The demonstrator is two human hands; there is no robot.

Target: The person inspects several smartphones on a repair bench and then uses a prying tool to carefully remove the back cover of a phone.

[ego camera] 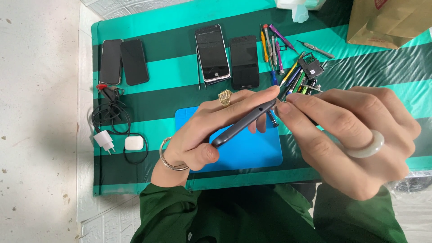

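Observation:
My left hand (211, 130) grips a dark grey smartphone (243, 123) edge-on, tilted up to the right, above a blue work mat (252, 155). It wears a gold ring and a bracelet. My right hand (351, 135), wearing a pale ring, pinches a thin tool at the phone's upper end; the tool's tip is mostly hidden by my fingers.
On the green striped cloth (360, 76) lie two phones (123, 61) at the left and two more (227, 56) in the middle. Several screwdrivers and tweezers (281, 58) lie right of them. A charger with cable and a white earbud case (134, 143) sit at left; a brown paper bag (389, 20) at top right.

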